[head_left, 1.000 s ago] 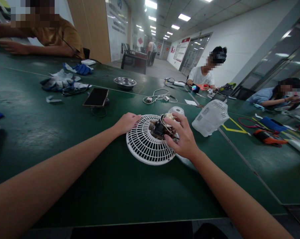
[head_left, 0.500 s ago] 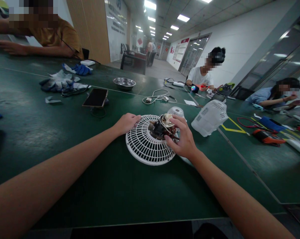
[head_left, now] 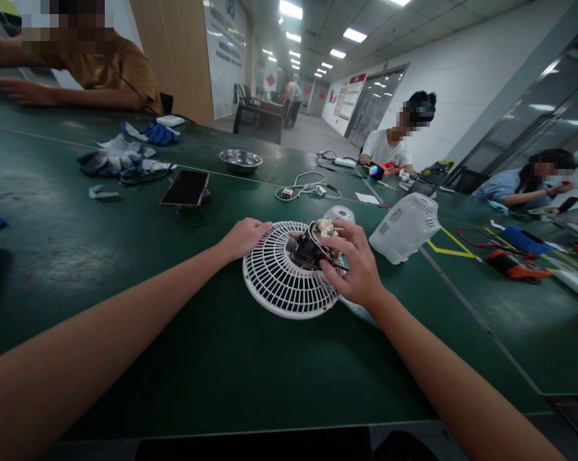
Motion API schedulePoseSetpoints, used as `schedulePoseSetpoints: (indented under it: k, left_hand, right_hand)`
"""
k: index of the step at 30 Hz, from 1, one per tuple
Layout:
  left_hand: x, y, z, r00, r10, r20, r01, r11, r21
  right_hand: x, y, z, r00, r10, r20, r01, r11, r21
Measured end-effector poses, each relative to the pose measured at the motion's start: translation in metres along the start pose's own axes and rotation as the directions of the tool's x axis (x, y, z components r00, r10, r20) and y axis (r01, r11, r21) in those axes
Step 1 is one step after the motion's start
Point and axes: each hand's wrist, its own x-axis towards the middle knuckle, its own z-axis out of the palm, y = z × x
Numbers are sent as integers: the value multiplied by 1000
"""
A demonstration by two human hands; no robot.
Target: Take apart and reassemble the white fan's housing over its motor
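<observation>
A round white fan grille [head_left: 289,288] lies on the green table, with a dark motor [head_left: 308,248] and its wires at the middle. My left hand [head_left: 245,238] grips the grille's upper left rim, its fingers closed over the edge. At the motor's right side, my right hand [head_left: 353,266] has its thumb and fingers curled round the motor and wires. Behind that hand a white rounded part [head_left: 339,214] is partly hidden. A white plastic housing [head_left: 404,228] rests on the table to the right.
Beyond the grille lie a white cable [head_left: 308,187], a metal bowl [head_left: 240,161], a phone [head_left: 185,188] and gloves [head_left: 113,158]. An orange tool [head_left: 516,264] is at the right. Several people sit around the table.
The fingers of my right hand have shifted slightly on the motor and wires. My left hand and the grille stay in place.
</observation>
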Motion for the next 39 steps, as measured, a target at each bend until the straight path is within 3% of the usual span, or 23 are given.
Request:
schedulePoseSetpoints:
  k: [20, 39]
  left_hand:
    - [-1, 2, 0, 1000, -4, 2, 4, 1000, 12]
    - [-1, 1, 0, 1000, -3, 5, 3, 1000, -8]
  right_hand:
    - [0, -1, 3, 1000, -1, -13, 1, 999, -41]
    - [-1, 3, 2, 999, -26, -33, 27, 999, 31]
